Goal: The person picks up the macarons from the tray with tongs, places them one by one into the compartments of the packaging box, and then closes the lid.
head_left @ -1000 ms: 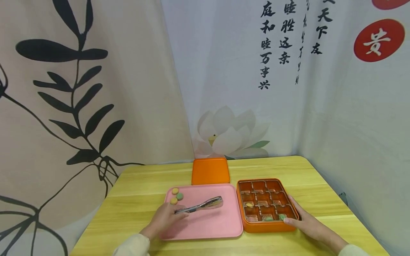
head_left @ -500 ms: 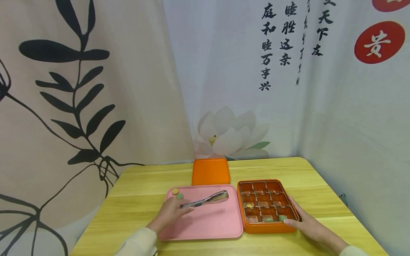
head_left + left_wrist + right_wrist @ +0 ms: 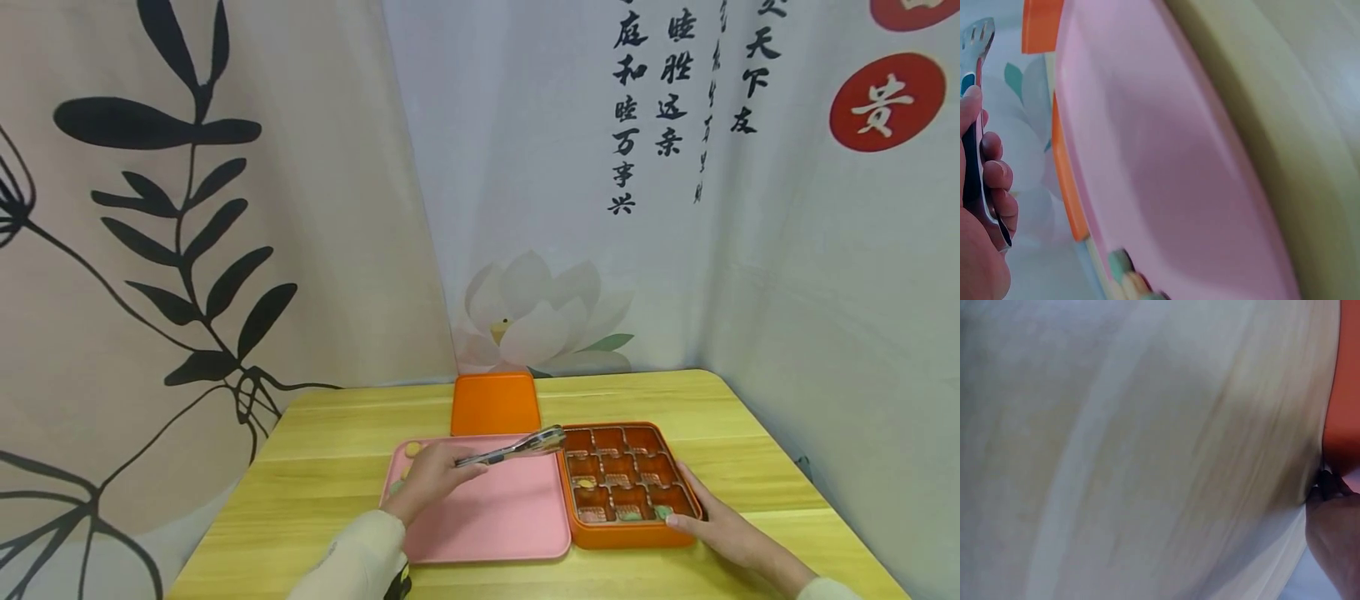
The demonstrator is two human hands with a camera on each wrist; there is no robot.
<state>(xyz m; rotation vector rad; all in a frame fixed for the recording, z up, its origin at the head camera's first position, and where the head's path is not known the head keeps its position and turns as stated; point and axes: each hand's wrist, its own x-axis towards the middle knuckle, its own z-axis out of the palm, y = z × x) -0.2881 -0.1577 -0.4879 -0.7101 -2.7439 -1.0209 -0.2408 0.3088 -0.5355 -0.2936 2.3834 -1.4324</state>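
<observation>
Over the pink tray point(image 3: 495, 517), left hand point(image 3: 435, 477), fingers curled round tongs point(image 3: 513, 449), load unclear; swung low, these might clip the orange box point(image 3: 633, 536) that right hand point(image 3: 723, 523) grips.

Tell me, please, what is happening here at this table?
A person's left hand holds metal tongs above the pink tray, tip toward the orange divided box. The right hand holds that box at its right side. Small round pieces lie at the tray's left end; a few more pieces sit in the box's compartments.
</observation>
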